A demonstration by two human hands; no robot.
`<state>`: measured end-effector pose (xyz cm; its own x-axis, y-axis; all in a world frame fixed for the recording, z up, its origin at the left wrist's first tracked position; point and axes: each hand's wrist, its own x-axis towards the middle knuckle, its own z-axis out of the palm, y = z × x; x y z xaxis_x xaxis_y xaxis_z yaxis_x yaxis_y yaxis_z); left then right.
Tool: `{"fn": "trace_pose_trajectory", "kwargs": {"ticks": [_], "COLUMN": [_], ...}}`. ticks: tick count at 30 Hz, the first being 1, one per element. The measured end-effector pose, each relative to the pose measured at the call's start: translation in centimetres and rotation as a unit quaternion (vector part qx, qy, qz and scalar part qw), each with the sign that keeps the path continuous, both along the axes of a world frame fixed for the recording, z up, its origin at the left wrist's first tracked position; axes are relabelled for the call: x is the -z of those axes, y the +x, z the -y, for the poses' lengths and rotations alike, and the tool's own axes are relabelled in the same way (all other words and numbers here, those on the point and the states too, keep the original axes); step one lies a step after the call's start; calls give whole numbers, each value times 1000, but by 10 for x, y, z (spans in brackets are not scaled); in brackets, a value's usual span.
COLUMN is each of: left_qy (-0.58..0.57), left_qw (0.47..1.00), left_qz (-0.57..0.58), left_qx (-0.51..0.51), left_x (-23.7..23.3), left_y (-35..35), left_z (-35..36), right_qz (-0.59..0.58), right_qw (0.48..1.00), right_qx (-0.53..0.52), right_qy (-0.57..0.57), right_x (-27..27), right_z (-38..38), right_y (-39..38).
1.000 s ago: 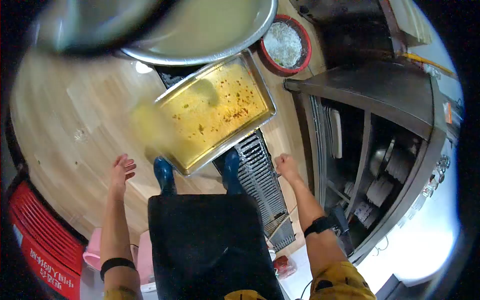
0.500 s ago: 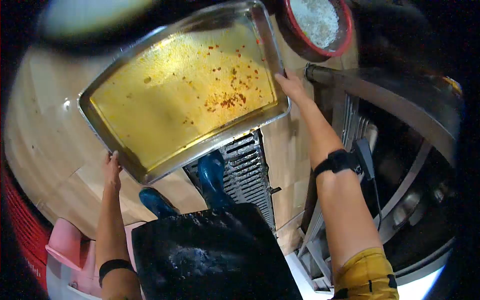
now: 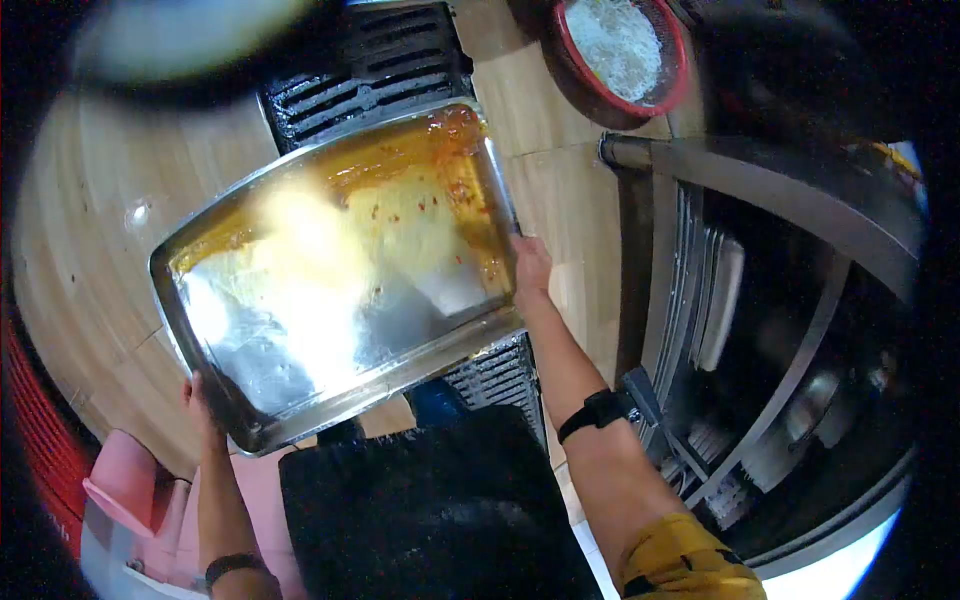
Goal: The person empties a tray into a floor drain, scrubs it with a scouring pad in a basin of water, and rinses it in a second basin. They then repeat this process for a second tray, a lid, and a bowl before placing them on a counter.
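A large rectangular metal tray (image 3: 390, 375) is held between my two hands over the floor. Orange-yellow liquid with small red bits lies along its far and right sides, while the near left part of its bottom shows shiny metal. My left hand (image 3: 202, 405) grips the tray's left edge near the front corner, the fingers partly hidden by the rim. On the opposite short side, my right hand (image 3: 532, 268) is closed on the edge, its fingers partly under the tray.
Black slotted drain grates (image 3: 375, 70) run across the wooden-looking floor (image 3: 110, 200). A red basket (image 3: 682, 60) of white shreds stands at the upper right. Metal shelving (image 3: 780, 180) is on the right. A pink container (image 3: 125, 480) sits at the lower left, near red slats.
Both hands and the tray have moved nearer my body. The liquid has run toward the tray's far side, baring metal on the near side. The far grate now shows.
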<state>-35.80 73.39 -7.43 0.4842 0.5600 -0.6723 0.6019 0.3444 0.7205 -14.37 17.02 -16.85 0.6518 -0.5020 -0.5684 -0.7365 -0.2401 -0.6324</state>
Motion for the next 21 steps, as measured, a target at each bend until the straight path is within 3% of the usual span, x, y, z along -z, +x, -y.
{"fn": "trace_pose_trajectory", "kwargs": {"ticks": [2, 3, 5, 9, 11, 13, 14, 17, 18, 21], "left_qy": [30, 82, 132, 161, 105, 83, 95, 173, 137, 132], "left_qw": [999, 994, 984, 964, 972, 962, 962, 946, 949, 949], "left_qz": [-21, -68, -111, -162, -156, -222, -179, -163, -145, -155], "left_qx": [-22, -13, 38, 137, 140, 138, 181, 221, 243, 240], "left_x": [4, -29, -36, -136, -179, -292, -320, -351, -347, -361], "left_y": [-8, 17, -14, -24, -18, 100, 126, 181, 180, 243], "left_z": [-10, 13, -25, -73, -99, -16, -4, -1, -30, -10], "right_qz": [-77, -76, -106, -233, -209, -235, -245, -265, -233, -241], "right_qw": [996, 996, 989, 944, 943, 911, 896, 883, 891, 885], "right_qx": [-24, -20, -71, -196, -218, -311, -359, -382, -376, -389], "right_qy": [-42, -44, -72, -127, -143, -136, -90, -63, -99, -83], "right_x": [-35, -38, -45, -107, -123, -129, -132, -151, -137, -130], "right_z": [-21, -22, -27, -52, -56, -52, -48, -50, -47, -41], "right_y": [7, 3, -4, 6, 11, 14, 16, 14, 3, 2]}}
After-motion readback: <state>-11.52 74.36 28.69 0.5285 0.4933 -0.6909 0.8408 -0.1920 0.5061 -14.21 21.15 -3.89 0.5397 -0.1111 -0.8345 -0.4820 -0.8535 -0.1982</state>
